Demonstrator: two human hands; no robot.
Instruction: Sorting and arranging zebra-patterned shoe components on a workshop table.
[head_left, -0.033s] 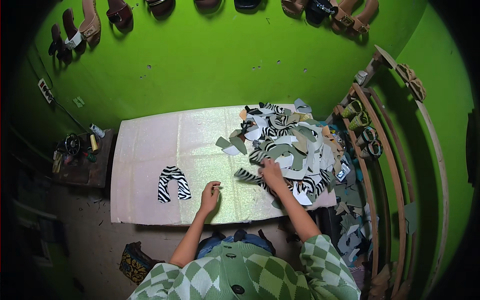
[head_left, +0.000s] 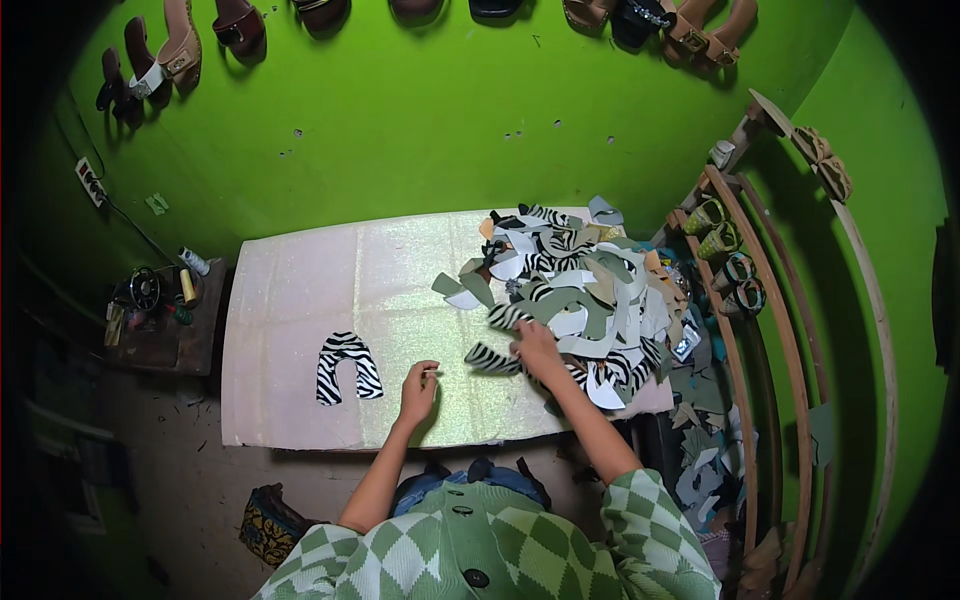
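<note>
My right hand [head_left: 538, 350] grips a curved zebra-print cutout [head_left: 490, 358] by its bend, at the left edge of a heap of scraps [head_left: 590, 300]. The cutout's two striped arms point left over the table [head_left: 300, 270]. Close to the table's front edge, my left hand [head_left: 419, 392] hovers with loosely curled fingers and nothing visible in them. Another zebra-print piece [head_left: 348, 350], shaped like an upside-down U, lies flat to the left of that hand. Green, white, grey and striped offcuts make up the heap, some of them hidden under my right forearm.
Sandals [head_left: 240, 30] hang along the green wall. At the right stands a wooden rack [head_left: 750, 370] with shoes on it, and more scraps [head_left: 700, 470] lie below. A small side table [head_left: 190, 340] at the left holds a thread spool [head_left: 194, 261] and a handwheel [head_left: 145, 288].
My right hand has shifted slightly left with the striped cutout, drawing its arms a little further off the heap. My left hand has barely moved.
</note>
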